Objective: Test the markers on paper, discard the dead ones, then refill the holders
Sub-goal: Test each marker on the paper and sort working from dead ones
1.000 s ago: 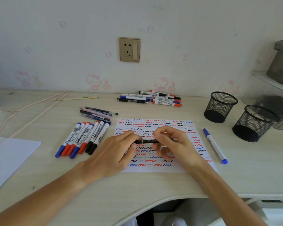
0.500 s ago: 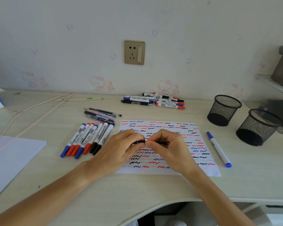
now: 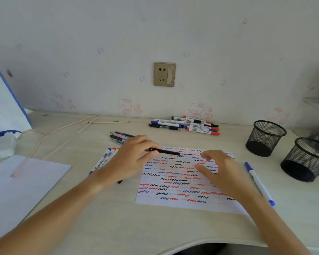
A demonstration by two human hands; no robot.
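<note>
- Pale wooden desk (image 3: 118,227) against a light wall with faint pink cat stickers; gold wall socket (image 3: 164,74) at upper centre of the frame.
- At centre: test paper (image 3: 175,205), flat on the desk, covered with rows of red, blue and black squiggles.
- Left hand (image 3: 131,161) at centre left, fingers curled, pinching one end of a thin black pen (image 3: 166,152); pen held nearly level over the top edge of the paper, other end pointing right.
- Right hand (image 3: 223,172) over the right part of the paper, fingers loosely bent, holding nothing, apart from the pen.
- Row of markers (image 3: 104,159) just left of the paper, partly hidden under the left hand.
- Small bunch of thin pens (image 3: 118,138) above that row.
- Pile of markers (image 3: 188,125) near the wall, upper centre.
- Single blue marker (image 3: 258,183) lying just right of the paper.
- Two black mesh holders at right: far holder (image 3: 265,138) and near holder (image 3: 306,161), side by side.
- White sheet (image 3: 26,184) at lower left; blue-and-white bag (image 3: 4,100) at left edge.
</note>
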